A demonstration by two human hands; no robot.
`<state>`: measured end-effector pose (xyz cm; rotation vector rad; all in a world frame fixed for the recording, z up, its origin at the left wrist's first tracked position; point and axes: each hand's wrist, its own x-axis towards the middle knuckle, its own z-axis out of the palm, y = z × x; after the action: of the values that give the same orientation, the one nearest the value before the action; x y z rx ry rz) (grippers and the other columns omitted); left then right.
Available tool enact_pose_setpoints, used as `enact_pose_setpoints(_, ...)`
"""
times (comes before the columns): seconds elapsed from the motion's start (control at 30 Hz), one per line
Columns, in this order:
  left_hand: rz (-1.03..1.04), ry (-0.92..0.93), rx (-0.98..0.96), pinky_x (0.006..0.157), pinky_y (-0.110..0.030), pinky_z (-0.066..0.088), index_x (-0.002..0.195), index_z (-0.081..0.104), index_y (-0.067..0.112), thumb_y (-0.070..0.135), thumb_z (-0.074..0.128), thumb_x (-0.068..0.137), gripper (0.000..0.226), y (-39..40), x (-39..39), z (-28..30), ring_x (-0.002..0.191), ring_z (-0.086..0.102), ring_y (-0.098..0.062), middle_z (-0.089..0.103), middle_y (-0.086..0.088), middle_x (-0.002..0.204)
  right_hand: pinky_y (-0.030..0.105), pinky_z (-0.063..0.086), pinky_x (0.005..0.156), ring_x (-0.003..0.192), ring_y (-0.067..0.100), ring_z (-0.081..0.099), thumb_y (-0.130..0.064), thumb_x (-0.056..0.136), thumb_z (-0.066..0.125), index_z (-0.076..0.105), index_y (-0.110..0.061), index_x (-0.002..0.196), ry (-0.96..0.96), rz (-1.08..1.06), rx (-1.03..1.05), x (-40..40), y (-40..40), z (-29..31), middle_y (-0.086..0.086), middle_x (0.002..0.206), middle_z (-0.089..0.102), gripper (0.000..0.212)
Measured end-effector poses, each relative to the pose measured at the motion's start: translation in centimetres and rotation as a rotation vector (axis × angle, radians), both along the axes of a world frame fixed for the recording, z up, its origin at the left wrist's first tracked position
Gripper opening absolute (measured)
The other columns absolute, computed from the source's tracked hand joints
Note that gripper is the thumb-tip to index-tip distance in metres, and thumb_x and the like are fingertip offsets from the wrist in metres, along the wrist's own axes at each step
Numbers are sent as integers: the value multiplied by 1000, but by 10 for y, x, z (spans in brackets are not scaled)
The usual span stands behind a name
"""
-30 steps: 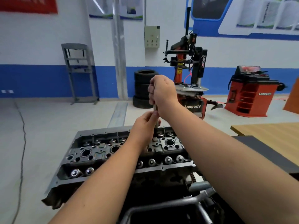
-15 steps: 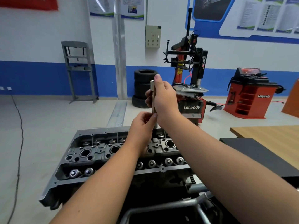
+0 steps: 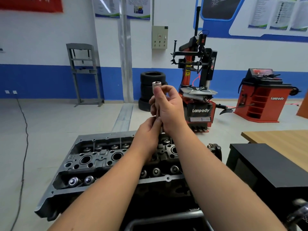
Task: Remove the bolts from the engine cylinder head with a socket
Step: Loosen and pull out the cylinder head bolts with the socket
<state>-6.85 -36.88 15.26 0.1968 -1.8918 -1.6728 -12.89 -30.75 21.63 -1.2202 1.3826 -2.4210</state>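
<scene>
right hand [image 3: 168,109]: grips socket [image 3: 156,90] upright | left hand [image 3: 148,132]: pinches its lower end

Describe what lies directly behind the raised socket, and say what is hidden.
Behind the socket stands a stack of black tyres. The right hand and left hand cover the socket's lower part.
</scene>
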Motion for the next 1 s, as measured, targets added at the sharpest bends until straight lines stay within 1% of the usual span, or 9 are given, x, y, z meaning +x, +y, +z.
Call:
enact_pose_setpoints(0.07,35,17,4,90,-62,55,104,71,27,55,58,89,34,-1,1,0,89,69,-20,77,1,94,32,51,54,57,20,56,-22,92,72,58,-14,93,187,-173,48,-5,-1,-5,2,69,62,16)
enact_pose_setpoints(0.17,48,22,48,91,-64,56,103,70,24,46,65,85,29,-2,0,-1,91,71,-27,77,-3,96,39,51,62,64,26,59,-33,95,66,61,-18,81,364,-382,106,-7,-3,-13,6,71,63,21)
enact_pose_setpoints(0.3,-42,13,98,101,-59,54,116,69,21,45,55,97,34,0,0,0,111,71,-30,78,-4,109,20,47,59,60,6,59,-45,99,53,63,-17,79,339,-394,114,-8,-6,-18,-5,70,67,36)
enact_pose_setpoints(0.4,-71,35,107,104,-58,53,119,71,18,39,44,110,35,-1,-2,-1,113,69,-34,77,-10,112,24,48,60,60,9,59,-56,94,47,64,-5,82,368,-450,135,-9,-4,-20,-3,67,63,55)
enact_pose_setpoints(0.47,-64,60,88,100,-58,55,115,72,20,39,51,107,30,-4,-2,-4,107,70,-37,77,-11,108,29,49,60,61,11,59,-52,93,59,60,-8,87,408,-506,124,-9,-3,-23,-1,68,62,45)
enact_pose_setpoints(0.63,-20,95,119,87,-50,58,104,69,20,42,65,98,23,-8,-6,-6,89,68,-25,77,-6,96,12,42,57,62,1,55,-27,95,69,56,-12,86,493,-641,104,-12,0,-25,-11,68,56,22)
enact_pose_setpoints(0.77,-75,67,145,83,-38,60,115,69,16,50,47,107,41,-8,-8,-4,98,73,-22,78,-5,103,30,50,59,65,15,62,-25,104,53,60,-5,91,525,-674,149,-11,-2,-28,1,72,63,26)
enact_pose_setpoints(0.9,-103,62,108,68,-24,55,106,71,13,37,49,110,33,-7,-6,-5,82,70,-12,77,0,87,40,49,63,66,20,62,-30,105,44,62,-1,91,548,-699,155,-11,-2,-31,5,71,64,36)
enact_pose_setpoints(1.0,-90,75,101,73,-32,57,111,71,14,38,53,108,31,-7,-6,-4,86,70,-17,77,-7,95,22,47,59,63,5,60,-40,99,54,55,-14,98,532,-672,153,-11,-2,-32,-7,69,61,26)
